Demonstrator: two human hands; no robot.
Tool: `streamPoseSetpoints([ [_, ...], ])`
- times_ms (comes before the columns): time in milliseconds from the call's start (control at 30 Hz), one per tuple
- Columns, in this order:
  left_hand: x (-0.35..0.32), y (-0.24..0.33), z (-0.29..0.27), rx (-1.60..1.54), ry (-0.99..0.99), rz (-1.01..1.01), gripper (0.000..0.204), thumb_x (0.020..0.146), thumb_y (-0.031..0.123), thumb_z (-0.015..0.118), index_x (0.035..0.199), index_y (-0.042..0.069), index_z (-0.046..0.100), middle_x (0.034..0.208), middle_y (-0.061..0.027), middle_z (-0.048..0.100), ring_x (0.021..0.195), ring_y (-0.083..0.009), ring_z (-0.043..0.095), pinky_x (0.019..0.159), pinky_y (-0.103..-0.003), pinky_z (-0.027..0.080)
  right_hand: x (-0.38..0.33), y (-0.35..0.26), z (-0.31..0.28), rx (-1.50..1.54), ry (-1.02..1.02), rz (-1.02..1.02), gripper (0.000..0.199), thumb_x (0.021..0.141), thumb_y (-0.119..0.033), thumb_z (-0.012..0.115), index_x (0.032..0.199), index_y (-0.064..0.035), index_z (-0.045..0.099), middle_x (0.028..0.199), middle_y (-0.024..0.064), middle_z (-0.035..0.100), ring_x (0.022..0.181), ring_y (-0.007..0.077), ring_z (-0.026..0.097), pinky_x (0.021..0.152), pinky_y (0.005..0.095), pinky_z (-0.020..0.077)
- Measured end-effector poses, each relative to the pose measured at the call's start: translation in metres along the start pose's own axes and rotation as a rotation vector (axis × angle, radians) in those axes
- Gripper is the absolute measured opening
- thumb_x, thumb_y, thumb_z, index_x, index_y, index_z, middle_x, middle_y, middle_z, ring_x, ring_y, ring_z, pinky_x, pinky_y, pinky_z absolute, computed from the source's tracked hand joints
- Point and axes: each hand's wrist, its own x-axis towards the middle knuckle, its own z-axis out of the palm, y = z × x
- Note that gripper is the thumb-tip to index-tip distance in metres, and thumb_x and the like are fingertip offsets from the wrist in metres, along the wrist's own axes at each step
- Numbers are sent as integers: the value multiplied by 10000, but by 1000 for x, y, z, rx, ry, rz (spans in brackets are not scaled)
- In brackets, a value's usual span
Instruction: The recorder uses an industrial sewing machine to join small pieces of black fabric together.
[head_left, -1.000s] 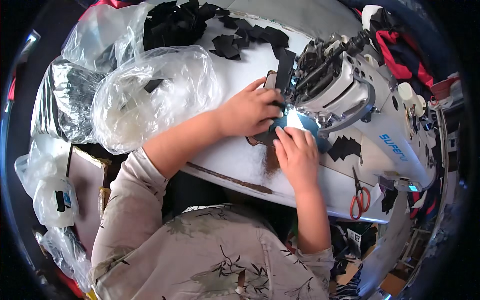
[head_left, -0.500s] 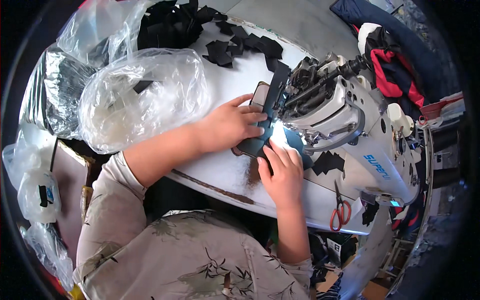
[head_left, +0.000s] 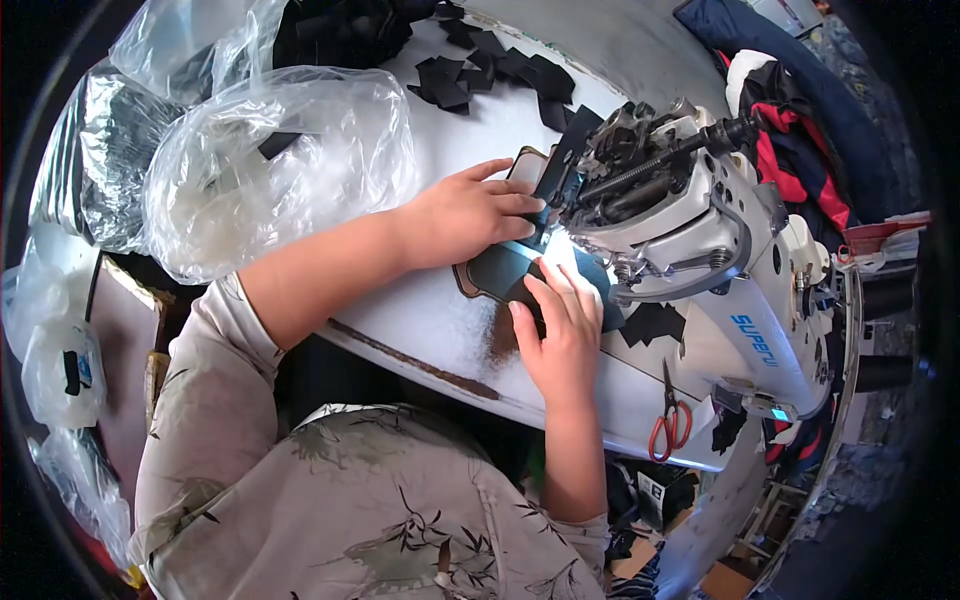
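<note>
Dark fabric lies flat under the lit needle area of a white sewing machine. A flat piece with rounded corners and a brownish-pink rim shows around and under the fabric; its kind is unclear. My left hand rests on the fabric's left part, fingers stretched toward the needle area. My right hand lies nearer to me, fingers extended flat on the cloth just below the bright light, thumb apart. A small black piece shows beside the right thumb. Glare hides the needle and the right fingertips.
Red-handled scissors lie at the table's right front, near black scraps. Several black fabric pieces are scattered at the back. A clear plastic bag bulges left of my forearm. The worn table edge runs before me.
The whole view has shifted slightly. More of the pink-rimmed corner shows below my left hand. Both hands stay on the fabric, with only slight movement of the fingers.
</note>
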Motion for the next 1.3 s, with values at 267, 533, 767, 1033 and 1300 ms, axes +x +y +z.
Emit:
streamPoseSetpoints([
  [267,3,-5,3,-6,19,2,310,863,155,587,1154,147,693,1351,-15,626,1299,-182,551,1224,-451,271,1,1,1,55,-1,25,272,879,-178,696,1118,-51,672,1286,114,640,1143,331,597,984,445,451],
  [533,3,-8,4,-20,-18,-18,324,873,162,580,1179,164,687,1367,-11,619,1306,-174,546,1229,-450,265,2,-1,-1,70,-22,34,276,870,-166,698,1115,-42,671,1296,116,634,1147,332,596,979,439,454],
  [767,5,-6,0,17,58,31,281,877,171,572,1131,134,686,1389,-35,598,1336,-220,524,1212,-448,300,0,1,0,106,34,73,249,862,-146,709,1094,-61,675,1197,106,681,1057,321,629,932,436,471],
  [1033,-3,26,-12,63,63,143,226,794,168,600,997,90,659,973,-88,575,1006,-262,610,1008,-409,472,-4,18,-1,-27,157,136,197,885,-162,689,1069,-96,673,1147,66,699,987,257,659,849,377,460],
  [1300,-7,15,-10,-14,21,50,477,681,236,754,1145,134,705,1121,-41,588,1085,-238,576,911,-368,495,-3,16,-1,-20,110,135,211,871,-145,698,1078,-110,679,1181,62,697,962,244,657,831,369,458],
])
